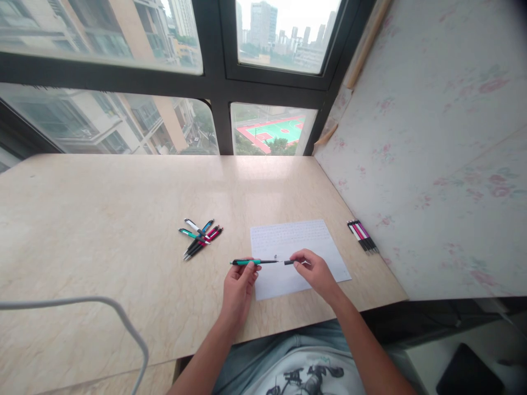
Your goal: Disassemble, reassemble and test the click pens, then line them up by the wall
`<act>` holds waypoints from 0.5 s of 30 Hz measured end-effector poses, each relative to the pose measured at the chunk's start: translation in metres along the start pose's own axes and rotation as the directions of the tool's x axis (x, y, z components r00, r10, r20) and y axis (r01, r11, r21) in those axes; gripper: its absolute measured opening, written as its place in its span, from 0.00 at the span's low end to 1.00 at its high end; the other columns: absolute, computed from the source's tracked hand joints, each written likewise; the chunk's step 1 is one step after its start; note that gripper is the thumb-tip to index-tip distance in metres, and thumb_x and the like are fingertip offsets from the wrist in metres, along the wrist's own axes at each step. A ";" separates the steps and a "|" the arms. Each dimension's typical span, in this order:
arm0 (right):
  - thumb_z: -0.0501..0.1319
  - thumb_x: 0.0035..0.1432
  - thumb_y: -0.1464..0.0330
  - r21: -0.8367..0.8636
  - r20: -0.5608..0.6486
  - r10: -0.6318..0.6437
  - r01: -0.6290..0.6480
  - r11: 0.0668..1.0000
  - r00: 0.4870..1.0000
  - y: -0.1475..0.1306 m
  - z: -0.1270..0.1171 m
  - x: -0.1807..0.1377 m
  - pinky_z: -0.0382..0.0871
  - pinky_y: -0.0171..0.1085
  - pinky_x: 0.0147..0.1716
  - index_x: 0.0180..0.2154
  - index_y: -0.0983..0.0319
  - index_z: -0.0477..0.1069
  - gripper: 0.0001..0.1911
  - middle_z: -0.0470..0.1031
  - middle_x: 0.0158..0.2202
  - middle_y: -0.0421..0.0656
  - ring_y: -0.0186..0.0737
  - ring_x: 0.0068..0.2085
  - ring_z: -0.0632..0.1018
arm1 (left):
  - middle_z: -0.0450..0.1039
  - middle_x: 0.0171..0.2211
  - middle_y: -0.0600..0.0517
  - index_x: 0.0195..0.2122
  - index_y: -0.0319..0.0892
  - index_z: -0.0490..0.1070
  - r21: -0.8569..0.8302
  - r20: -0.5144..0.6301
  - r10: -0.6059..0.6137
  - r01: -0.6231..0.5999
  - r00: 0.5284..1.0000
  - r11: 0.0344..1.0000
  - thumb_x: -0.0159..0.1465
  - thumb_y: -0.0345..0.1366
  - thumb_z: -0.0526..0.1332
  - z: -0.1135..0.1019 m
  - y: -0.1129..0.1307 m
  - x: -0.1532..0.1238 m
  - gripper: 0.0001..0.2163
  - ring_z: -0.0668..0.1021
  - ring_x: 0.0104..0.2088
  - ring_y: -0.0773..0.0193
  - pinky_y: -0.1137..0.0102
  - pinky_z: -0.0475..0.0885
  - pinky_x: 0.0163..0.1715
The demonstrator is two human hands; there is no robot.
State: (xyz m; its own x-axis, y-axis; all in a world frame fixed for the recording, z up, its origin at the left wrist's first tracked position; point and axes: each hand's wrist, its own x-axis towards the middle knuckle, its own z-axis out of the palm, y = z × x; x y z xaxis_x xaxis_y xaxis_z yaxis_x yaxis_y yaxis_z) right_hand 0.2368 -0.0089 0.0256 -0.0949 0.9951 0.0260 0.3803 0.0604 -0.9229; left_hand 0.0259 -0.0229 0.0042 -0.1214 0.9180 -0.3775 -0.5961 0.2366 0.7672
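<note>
My left hand [242,280] pinches the green barrel of a ballpoint pen [247,262], held level above the left edge of a sheet of paper [304,236]. A thin dark refill [269,261] sticks out of the pen's right end. In my right hand [310,269], the fingertips grip a short black pen grip section [289,262], lined up with the refill tip and a small gap apart from it. Handwritten lines cover the upper part of the paper. A tiny dark mark or part [275,257] shows just above the refill; I cannot make out which.
Several pens [201,237] lie crossed in a loose pile to the left of the paper. Another group of pens [362,237] rests side by side near the wall [444,164] on the right. A grey cable [102,300] curves over the front left of the marbled tabletop [102,219].
</note>
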 end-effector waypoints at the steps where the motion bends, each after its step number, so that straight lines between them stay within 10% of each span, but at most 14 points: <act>1: 0.57 0.55 0.70 0.025 -0.006 0.009 -0.008 1.000 1.000 -0.001 0.000 0.000 0.71 0.36 0.36 0.36 0.61 0.73 0.07 0.74 0.37 0.43 0.39 0.39 0.75 | 0.78 0.35 0.50 0.37 0.40 0.75 -0.001 0.002 -0.003 0.003 1.000 1.000 0.51 0.39 0.71 0.000 0.000 0.000 0.14 0.78 0.35 0.67 0.72 0.71 0.35; 15: 0.61 0.55 0.69 0.034 0.056 -0.033 0.031 0.999 0.998 -0.016 0.027 -0.006 0.70 0.35 0.34 0.36 0.60 0.74 0.05 0.76 0.36 0.42 0.38 0.37 0.76 | 0.76 0.35 0.51 0.38 0.41 0.75 0.000 0.146 -0.082 0.083 0.986 0.997 0.55 0.35 0.69 0.005 -0.007 -0.010 0.10 0.77 0.35 0.67 0.75 0.69 0.34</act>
State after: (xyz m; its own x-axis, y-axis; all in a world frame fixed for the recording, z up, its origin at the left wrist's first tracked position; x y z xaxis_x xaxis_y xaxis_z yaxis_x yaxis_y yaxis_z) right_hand 0.2062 -0.0185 0.0294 -0.1585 0.9867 0.0352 0.3459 0.0889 -0.9341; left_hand 0.0350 -0.0318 0.0055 0.0449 0.9320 -0.3596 -0.6041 0.3120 0.7333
